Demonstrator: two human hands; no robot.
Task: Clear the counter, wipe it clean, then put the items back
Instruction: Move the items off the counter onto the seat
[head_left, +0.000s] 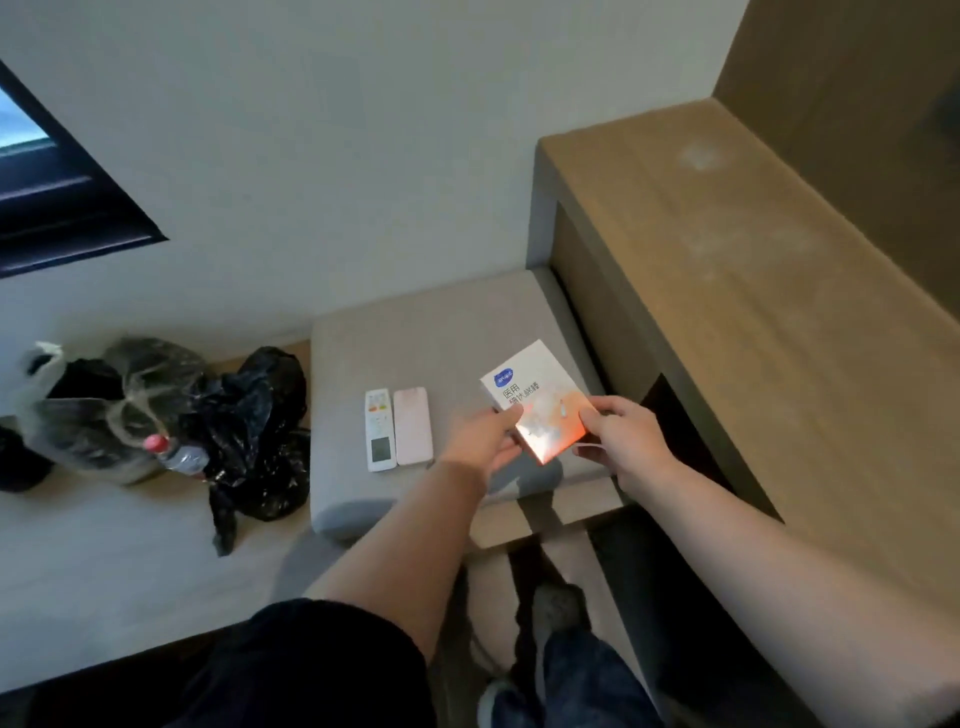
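A white and orange box (535, 400) with printed text hangs just above the grey cushioned stool (441, 332). My left hand (483, 441) grips its near left edge, and my right hand (618, 436) grips its right edge. On the stool's left part lie a white remote control (378, 430) and a pink flat case (413, 426), side by side. The wooden counter (753, 291) runs along the right, its top bare and marked with pale dusty smears.
Black rubbish bags (260, 431) and a clear bag holding a red-capped bottle (156, 447) sit on the floor left of the stool. A white wall stands behind, with a dark screen (57, 182) at the upper left. My legs and feet are below.
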